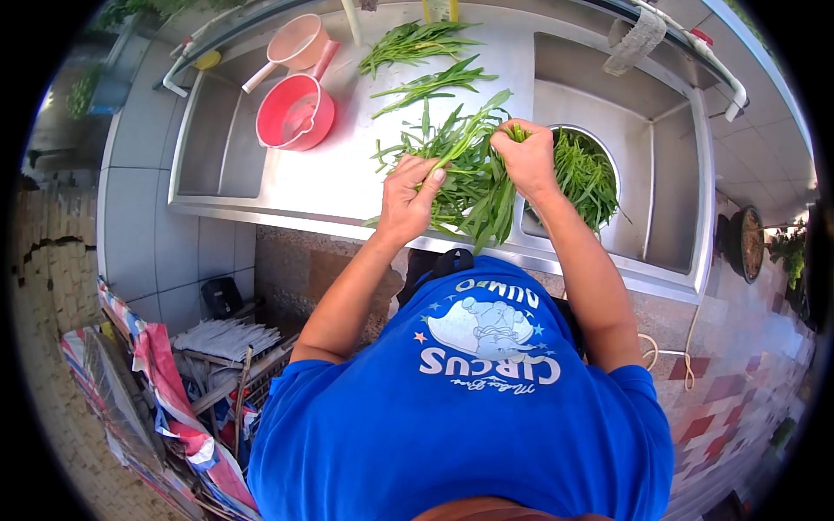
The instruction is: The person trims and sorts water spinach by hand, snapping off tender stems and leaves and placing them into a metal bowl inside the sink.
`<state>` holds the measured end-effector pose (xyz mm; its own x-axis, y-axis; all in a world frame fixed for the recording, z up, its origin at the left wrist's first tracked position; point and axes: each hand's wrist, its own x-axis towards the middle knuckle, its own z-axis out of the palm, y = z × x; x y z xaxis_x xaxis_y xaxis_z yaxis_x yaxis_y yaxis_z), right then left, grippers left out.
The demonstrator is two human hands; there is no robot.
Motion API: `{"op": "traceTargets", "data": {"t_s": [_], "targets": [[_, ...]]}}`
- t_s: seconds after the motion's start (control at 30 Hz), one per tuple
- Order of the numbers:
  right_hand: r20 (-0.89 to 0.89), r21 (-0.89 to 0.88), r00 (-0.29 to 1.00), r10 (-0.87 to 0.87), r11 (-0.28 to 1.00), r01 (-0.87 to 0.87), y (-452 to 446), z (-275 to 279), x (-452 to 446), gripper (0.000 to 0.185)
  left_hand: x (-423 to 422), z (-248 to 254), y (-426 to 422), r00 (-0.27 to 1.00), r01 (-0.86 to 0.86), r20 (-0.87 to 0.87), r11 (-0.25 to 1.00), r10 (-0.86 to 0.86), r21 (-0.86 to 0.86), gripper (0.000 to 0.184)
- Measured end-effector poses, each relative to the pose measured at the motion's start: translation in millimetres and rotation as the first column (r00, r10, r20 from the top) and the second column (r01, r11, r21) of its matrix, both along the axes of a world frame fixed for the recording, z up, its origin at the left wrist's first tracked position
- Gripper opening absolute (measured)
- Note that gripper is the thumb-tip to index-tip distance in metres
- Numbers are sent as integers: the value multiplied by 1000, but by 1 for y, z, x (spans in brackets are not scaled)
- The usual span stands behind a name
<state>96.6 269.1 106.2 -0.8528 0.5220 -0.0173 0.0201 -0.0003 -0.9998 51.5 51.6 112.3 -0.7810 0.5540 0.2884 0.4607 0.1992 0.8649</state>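
My left hand [408, 198] is closed on a long pale-green stalk of leafy greens that points up and to the right. Slightly higher and to the right, my right hand [526, 156] grips a bunch of greens, its leaves hanging toward the counter's front edge. Beneath and between both hands lies a heap of the same leafy greens [443, 187]. Beside my right wrist, a round container in the right basin is filled with green stalks [584, 169], partly hidden by my forearm. Two smaller bundles, the nearer greens [434, 87] and farther greens [415, 43], rest on the counter.
A red dipper [271, 122] and a pale pink dipper [287, 43] stand at the counter's left. The steel counter [321, 187] lies between a left basin [208, 139] and a right basin [678, 174]. A grey cloth [636, 43] hangs over the back rail.
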Motion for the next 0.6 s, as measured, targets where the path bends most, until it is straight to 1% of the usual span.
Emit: {"op": "traceTargets", "data": {"t_s": [0.13,0.2,0.33,0.4,0.43,0.5,0.6], "targets": [[-9,-16,990,-140,990,140,-7,-1,-2,12,7,1,8,999,0,-35,1000,0,-14,20],[-25,-46,984,-178,983,177,-6,-7,-3,13,9,5,12,1000,4,-24,1000,-5,-24,20],[-11,-110,967,-253,962,250,-5,-14,-6,14,15,12,23,996,-12,-89,998,7,-59,18],[-6,-121,962,-274,955,271,-6,-15,-7,14,14,14,24,990,-23,-139,995,9,-98,17],[-3,-125,958,-286,951,284,-6,-15,-6,14,15,15,26,992,-21,-129,996,10,-89,16],[-9,-167,950,-312,937,306,-4,-17,-7,14,19,16,31,994,-17,-113,998,9,-68,15],[-5,-256,947,-321,916,309,-2,-17,-10,15,21,15,35,989,-18,-148,995,3,-99,18]]}}
